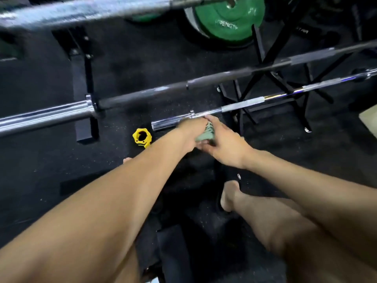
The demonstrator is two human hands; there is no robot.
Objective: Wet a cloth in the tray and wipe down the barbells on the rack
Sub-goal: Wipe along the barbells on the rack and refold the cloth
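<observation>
A green cloth [207, 132] is being held between 2 hands over the sleeve of the nearest barbell [240, 106], near its left end. The cloth is being gripped by the curled fingers of the left hand [191, 132], and it is being pinched from the right by the right hand [226, 141]. A yellow collar [142, 137] is lying on the black floor [51, 160], just left of the hands.

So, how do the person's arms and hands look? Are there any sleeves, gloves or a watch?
Both arms are bare up to the picture's edge: no sleeves show. The left hand and the right hand wear no gloves. No watch, band or ring can be seen on the wrists or on the fingers that show. The picture is somewhat blurred, so a thin ring could be missed.
</observation>
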